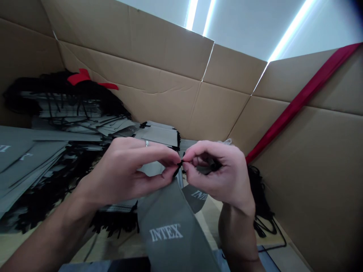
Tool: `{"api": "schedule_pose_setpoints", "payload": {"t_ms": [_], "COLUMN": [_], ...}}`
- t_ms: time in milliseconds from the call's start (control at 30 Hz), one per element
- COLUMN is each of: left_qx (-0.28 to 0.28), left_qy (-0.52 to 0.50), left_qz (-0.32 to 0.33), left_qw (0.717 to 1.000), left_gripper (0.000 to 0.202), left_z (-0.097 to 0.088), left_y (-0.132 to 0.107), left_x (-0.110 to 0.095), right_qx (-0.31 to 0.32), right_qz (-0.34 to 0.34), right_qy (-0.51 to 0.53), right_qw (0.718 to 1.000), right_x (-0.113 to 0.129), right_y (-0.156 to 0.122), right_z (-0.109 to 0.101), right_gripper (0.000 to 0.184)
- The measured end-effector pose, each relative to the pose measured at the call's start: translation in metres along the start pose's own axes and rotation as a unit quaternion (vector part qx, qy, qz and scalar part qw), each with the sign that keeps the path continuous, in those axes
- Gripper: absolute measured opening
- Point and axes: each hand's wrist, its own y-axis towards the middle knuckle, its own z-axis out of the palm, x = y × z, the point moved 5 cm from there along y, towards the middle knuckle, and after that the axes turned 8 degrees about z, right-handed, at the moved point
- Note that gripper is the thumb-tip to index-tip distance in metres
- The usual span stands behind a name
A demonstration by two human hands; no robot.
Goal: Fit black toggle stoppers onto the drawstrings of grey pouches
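In the middle of the head view, my left hand (pixel 133 166) and my right hand (pixel 219 170) meet fingertip to fingertip. Both pinch a short bit of black cord (pixel 177 170), their fingers closed on it. Below the fingertips hangs a grey fabric pouch (pixel 167 211) with INTEX printed in white, its top corner close to the cord. The fingers hide how cord and pouch join. A second grey INTEX piece (pixel 195 196) lies behind it, partly covered by my right hand. My left hand wears a ring.
Stacks of grey pieces with black cords (pixel 70 109) fill the left side, with a red strip (pixel 79 77) on top. A smaller stack (pixel 157 134) lies ahead. Cardboard walls (pixel 159 79) surround the work surface. At right are a dark red band (pixel 300 100) and bundled black cords (pixel 258 192).
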Motion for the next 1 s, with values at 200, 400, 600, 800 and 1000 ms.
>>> {"api": "schedule_pose_setpoints", "payload": {"t_ms": [200,400,600,800,1000], "left_qx": [0.004,-0.011,-0.053,-0.076,-0.089], "left_qy": [0.079,0.078,0.010,-0.028,-0.076], "left_qz": [0.042,0.016,-0.032,-0.036,-0.046], "left_qw": [0.996,0.997,0.998,0.996,0.992], "left_gripper": [0.023,0.020,0.017,0.016,0.021], "left_z": [0.000,0.000,-0.004,-0.003,-0.001], "left_y": [-0.005,-0.004,-0.004,0.000,0.000], "left_x": [-0.010,-0.011,-0.006,-0.003,0.001], "right_qx": [-0.022,-0.035,-0.044,-0.032,-0.022], "right_qz": [-0.034,-0.052,-0.026,0.016,0.038], "right_qy": [-0.049,-0.066,-0.028,0.031,0.056], "right_qw": [0.998,0.996,0.998,0.999,0.997], "right_x": [0.006,0.014,0.014,0.008,0.005], "right_y": [-0.004,-0.010,-0.010,-0.007,-0.007], "right_z": [0.001,0.002,-0.002,-0.005,-0.003], "right_gripper": [0.018,0.021,0.023,0.018,0.018]}}
